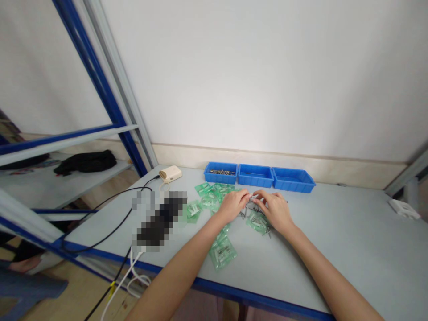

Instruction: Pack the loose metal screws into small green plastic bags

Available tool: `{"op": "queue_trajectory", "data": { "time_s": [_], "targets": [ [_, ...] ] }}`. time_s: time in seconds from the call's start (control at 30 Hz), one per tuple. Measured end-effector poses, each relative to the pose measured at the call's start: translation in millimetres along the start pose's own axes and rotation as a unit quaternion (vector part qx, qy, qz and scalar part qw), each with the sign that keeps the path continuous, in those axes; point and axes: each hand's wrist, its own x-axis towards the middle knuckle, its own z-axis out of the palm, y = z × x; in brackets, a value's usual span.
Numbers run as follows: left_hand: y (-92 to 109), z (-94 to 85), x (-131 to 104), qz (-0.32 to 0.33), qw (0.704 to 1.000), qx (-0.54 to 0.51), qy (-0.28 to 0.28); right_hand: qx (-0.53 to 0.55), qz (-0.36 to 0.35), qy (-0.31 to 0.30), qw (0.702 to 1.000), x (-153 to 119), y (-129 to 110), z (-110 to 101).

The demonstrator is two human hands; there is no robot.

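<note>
Plain white wall (pixel 254 76) rises behind a long pale-grey tabletop with a blue front edge (pixel 337 254). Along its far side stand three shallow blue plastic bins in a row: the left bin (pixel 220 178) holds a pile of thin metal pieces, the middle bin (pixel 255 180) sits almost straight beyond the person's fingertips, and the right bin (pixel 294 186) stands farther along.

Two bare hands meet over the work, the left hand (pixel 234 206) coming in from one side and the right hand (pixel 276 210) from the other, their fingertips nearly touching. Small clear-green plastic packets (pixel 209 200) lie in a loose heap to the left hand's outer side; one separate green packet (pixel 257 222) lies just below the right hand, which is the nearer of the two to it. Loose slim metal pins (pixel 242 215) are strewn on the tabletop between that packet and the left hand.

Smallest is a slim grey metal piece (pixel 253 197), pinched, it appears, by the fingertips of both hands. It lies in the narrow gap between them, about equally near each, its long axis seemingly running from one hand to the other; its ends are hidden by fingers.
</note>
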Motion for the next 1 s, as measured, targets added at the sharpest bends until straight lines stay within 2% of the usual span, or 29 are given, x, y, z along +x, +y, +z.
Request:
{"op": "queue_trajectory", "data": {
  "time_s": [0.13,0.2,0.33,0.43,0.53,0.6,0.67,0.77,0.83,0.93,1.0],
  "targets": [
    [2,0.1,0,-0.003,1.0,0.018,-0.002,0.009,-0.007,0.001,1.0,-1,2,0],
    [-2,-5.1,2,-0.02,0.999,0.048,0.016,0.006,0.002,-0.01,1.0,-2,2,0],
    [-26,-34.9,6,-0.117,0.979,0.109,0.13,-0.006,0.019,-0.037,0.999,6,-4,3],
    [-48,-61.1,4,-0.203,0.947,0.13,0.211,-0.02,0.014,-0.077,0.997,34,-14,9],
    [-61,-72.4,0,-0.24,0.93,0.152,0.233,-0.023,0.019,-0.125,0.992,83,-26,19],
    [-62,-71.0,-2,-0.227,0.937,0.165,0.21,-0.024,0.036,-0.151,0.988,120,-32,25],
    [-61,-66.0,-3,-0.187,0.953,0.173,0.167,-0.032,0.055,-0.16,0.985,148,-36,29],
    [-58,-58.3,-4,-0.11,0.974,0.174,0.098,-0.054,0.073,-0.151,0.984,159,-37,28],
    [-58,-54.4,-5,-0.078,0.98,0.179,0.031,-0.068,0.069,-0.143,0.985,144,-35,25],
    [-58,-50.4,-6,-0.064,0.977,0.192,-0.071,-0.073,0.044,-0.144,0.986,99,-26,18],
    [-57,-49.5,-6,-0.065,0.974,0.194,-0.095,-0.067,0.029,-0.158,0.985,65,-17,13]
  ]
}}
